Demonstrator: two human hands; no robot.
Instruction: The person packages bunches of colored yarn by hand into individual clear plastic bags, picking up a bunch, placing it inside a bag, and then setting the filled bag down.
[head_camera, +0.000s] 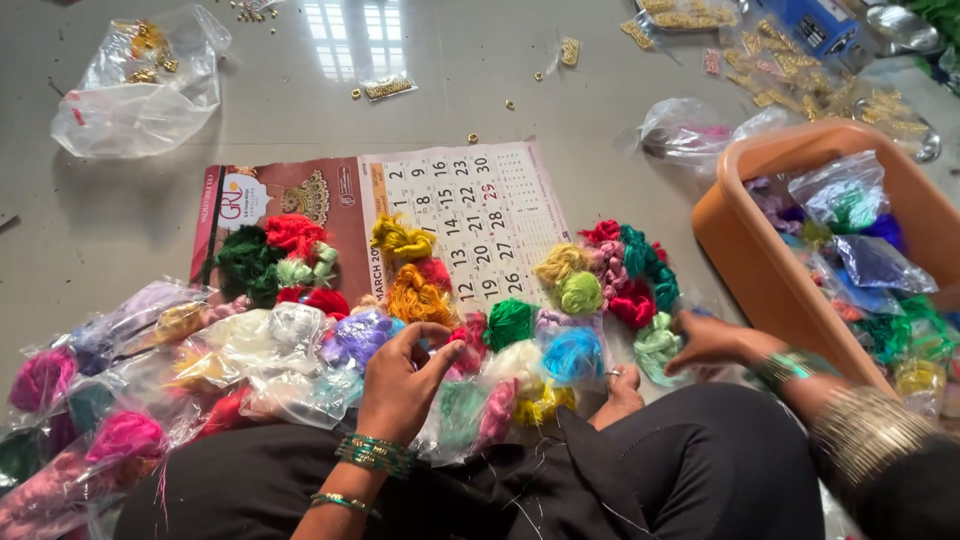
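Small bundles of silk thread in many colours lie on a wall calendar sheet spread on the floor. My left hand, with green bangles at the wrist, curls its fingers and thumb around a pink thread bundle among clear plastic bags. My right hand, with green and gold bangles, reaches in from the right, its fingertips closed on a pale green thread bundle. A blue bundle and a green bundle lie between the hands. My lap in black cloth fills the bottom.
An orange plastic tub at the right holds bagged threads. More bagged threads are piled at the lower left. A clear bag with gold pieces lies at the far left, and gold trims are scattered at the far right.
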